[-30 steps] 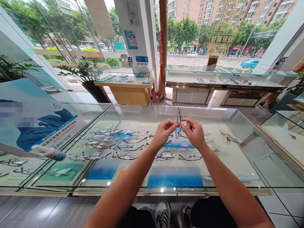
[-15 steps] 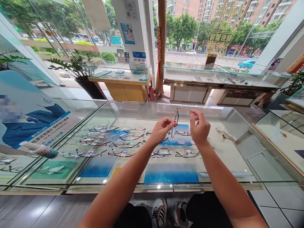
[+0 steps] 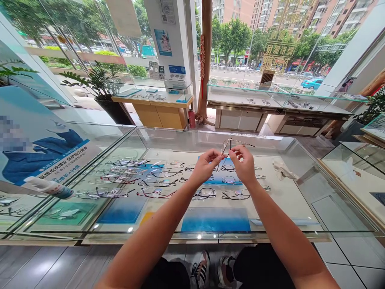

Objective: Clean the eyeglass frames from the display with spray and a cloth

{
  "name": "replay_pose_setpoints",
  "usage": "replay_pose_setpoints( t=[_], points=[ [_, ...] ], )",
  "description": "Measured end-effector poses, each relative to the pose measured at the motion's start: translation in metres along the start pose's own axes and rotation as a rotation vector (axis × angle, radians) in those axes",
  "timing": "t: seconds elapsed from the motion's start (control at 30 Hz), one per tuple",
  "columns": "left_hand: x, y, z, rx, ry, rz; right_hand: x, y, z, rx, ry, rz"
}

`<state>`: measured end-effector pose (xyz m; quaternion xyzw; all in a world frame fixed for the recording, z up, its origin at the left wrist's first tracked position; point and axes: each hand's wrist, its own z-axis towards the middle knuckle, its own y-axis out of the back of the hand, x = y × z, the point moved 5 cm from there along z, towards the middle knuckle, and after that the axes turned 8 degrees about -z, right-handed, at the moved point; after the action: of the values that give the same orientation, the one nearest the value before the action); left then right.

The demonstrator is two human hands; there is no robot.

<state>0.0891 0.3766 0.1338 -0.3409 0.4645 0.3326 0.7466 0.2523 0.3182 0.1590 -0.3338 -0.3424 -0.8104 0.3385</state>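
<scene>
Glass-topped display case (image 3: 300,168) across the middle of the frame, with a second glass case (image 3: 45,160) joining it at the left and a third (image 3: 361,176) at the right edge. Grey floor tiles (image 3: 45,265) along the bottom, and a pair of sneakers (image 3: 213,267) at bottom centre. Beyond, in the upper half, two more counters: a wooden one (image 3: 156,112) left of centre and a white one (image 3: 270,116) to the right, both glass-topped, with a potted plant (image 3: 99,86) at upper left and a small red fire extinguisher (image 3: 191,118) beside a pillar (image 3: 206,60). Tall windows behind, showing trees, apartment blocks and a blue car (image 3: 313,83) at upper right. Inside the centre case, rows of eyeglasses (image 3: 156,182) laid on white and blue pads, a blue mat (image 3: 215,219) near the front edge. On the glass at right, a crumpled white cloth (image 3: 281,170); at left, a white spray bottle (image 3: 49,187) lying on its side over a blue poster (image 3: 39,156). Above the centre case, a thin-rimmed pair of glasses (image 3: 227,146) held up in mid-frame, seen nearly edge-on. Left hand (image 3: 206,166) pinching the frame from the left with thumb and forefinger; right hand (image 3: 245,164) closed on it from the right, fingertips meeting at the same spot.
</scene>
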Motion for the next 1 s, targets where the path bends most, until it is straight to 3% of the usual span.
replay_pose_setpoints(
  t=[0.3, 0.53, 0.77, 1.0],
  points=[
    [0.0, 0.012, 0.001, -0.18, 0.019, -0.07, -0.018, 0.001, 0.005, 0.012, -0.192, 0.08],
    [0.004, 0.015, 0.002, -0.206, 0.032, -0.055, -0.019, -0.001, 0.006, 0.042, -0.196, 0.071],
    [0.004, 0.012, 0.002, -0.178, 0.061, -0.078, -0.027, 0.0, 0.006, -0.004, -0.26, 0.242],
    [0.0, 0.021, 0.0, -0.329, 0.063, -0.223, -0.042, 0.006, 0.01, -0.044, -0.385, 0.21]
  ],
)
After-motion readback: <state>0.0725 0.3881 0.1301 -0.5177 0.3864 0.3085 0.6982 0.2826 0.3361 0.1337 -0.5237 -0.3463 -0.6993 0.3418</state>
